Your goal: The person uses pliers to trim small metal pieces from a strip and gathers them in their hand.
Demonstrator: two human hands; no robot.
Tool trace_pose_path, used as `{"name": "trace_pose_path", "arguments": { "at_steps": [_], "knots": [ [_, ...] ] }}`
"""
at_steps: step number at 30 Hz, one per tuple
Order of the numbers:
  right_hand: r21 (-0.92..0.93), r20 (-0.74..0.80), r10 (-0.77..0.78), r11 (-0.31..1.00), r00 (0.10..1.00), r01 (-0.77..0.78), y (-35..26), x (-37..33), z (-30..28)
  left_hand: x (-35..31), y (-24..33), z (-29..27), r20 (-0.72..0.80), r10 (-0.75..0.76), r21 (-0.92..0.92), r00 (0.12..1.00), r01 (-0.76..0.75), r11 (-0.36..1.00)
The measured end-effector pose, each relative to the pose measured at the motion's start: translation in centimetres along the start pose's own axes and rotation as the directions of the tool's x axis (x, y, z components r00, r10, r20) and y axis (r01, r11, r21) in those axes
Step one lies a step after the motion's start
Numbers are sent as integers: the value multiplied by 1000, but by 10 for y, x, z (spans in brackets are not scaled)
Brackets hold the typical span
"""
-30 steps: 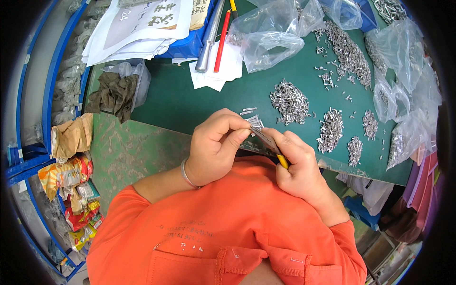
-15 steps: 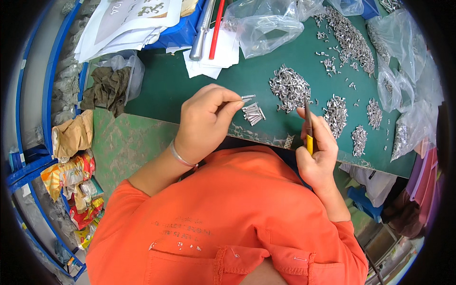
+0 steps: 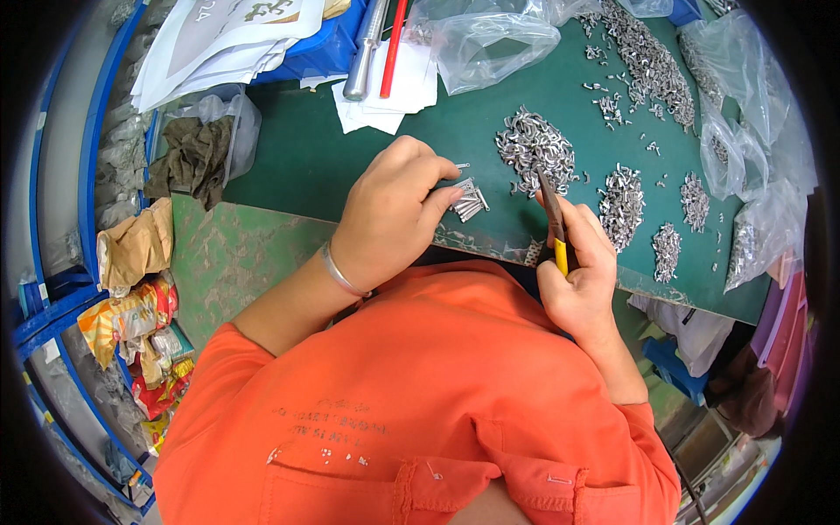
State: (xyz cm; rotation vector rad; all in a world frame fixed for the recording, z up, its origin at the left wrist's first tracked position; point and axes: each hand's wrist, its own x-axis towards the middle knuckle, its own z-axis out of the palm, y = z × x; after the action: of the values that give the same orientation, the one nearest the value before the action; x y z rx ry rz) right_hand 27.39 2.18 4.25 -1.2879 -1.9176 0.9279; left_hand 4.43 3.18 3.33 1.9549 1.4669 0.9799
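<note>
Pliers (image 3: 555, 219) with yellow handles are lying in the right hand (image 3: 584, 262), whose fingers are closing around the grips, while the tips are pointing into the near edge of a large heap of bent metal pieces (image 3: 535, 153). Whether the jaws are pinching a piece, I cannot tell. The tips are sitting so close to loose metal that a careless sideways nudge, I judge, would be scattering the heap.

Just left of it, a cluster of small metal rods (image 3: 471, 206) is lying loose near the table's front edge, with a slim metal piece (image 3: 463, 165) resting above. The left hand (image 3: 385, 210) is hovering beside them, thumb and forefinger standing apart; whether either is touching a rod, I cannot tell. A brushing thumb could be rolling rods off the edge, since nothing visible is fencing them in.

To the right, a medium pile (image 3: 622, 208) is standing near the right knuckles, so a swinging wrist could be mixing its pieces with the large heap. Farther out, a smaller pile (image 3: 667, 252) is sitting near the edge, and a clear bag (image 3: 490, 52) is sprawling behind; its loose film, if snagged, could be dragging across the pieces
</note>
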Motion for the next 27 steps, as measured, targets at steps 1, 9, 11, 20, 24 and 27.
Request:
{"name": "trace_pose_path", "arguments": {
  "at_steps": [1, 9, 11, 20, 24, 27],
  "knots": [
    [-5, 6, 9, 1000, 1000, -9, -1, 0, 0, 0, 1, 0, 25, -13, 22, 1000, 12, 1000],
    [-23, 31, 18, 1000, 999, -17, -1, 0, -2, 1, 0, 4, -2, 23, 91, 1000, -23, 996],
    [-23, 33, 21, 1000, 999, -20, -1, 0, -2, 1, -1, 1, 5, 10, 64, 1000, -11, 998],
    [-2, 25, 21, 1000, 999, -21, 1, 0, 0, 9, 4, 3, 96, 185, 22, 978, -188, 982],
    [-9, 27, 8, 1000, 1000, -7, -1, 0, -2, 16, 7, 10, 216, 207, 114, 954, -235, 965],
    [5, 15, 9, 1000, 1000, -9, 0, -1, -1, 19, 6, 12, 230, 221, 156, 948, -261, 953]
  ]
}}
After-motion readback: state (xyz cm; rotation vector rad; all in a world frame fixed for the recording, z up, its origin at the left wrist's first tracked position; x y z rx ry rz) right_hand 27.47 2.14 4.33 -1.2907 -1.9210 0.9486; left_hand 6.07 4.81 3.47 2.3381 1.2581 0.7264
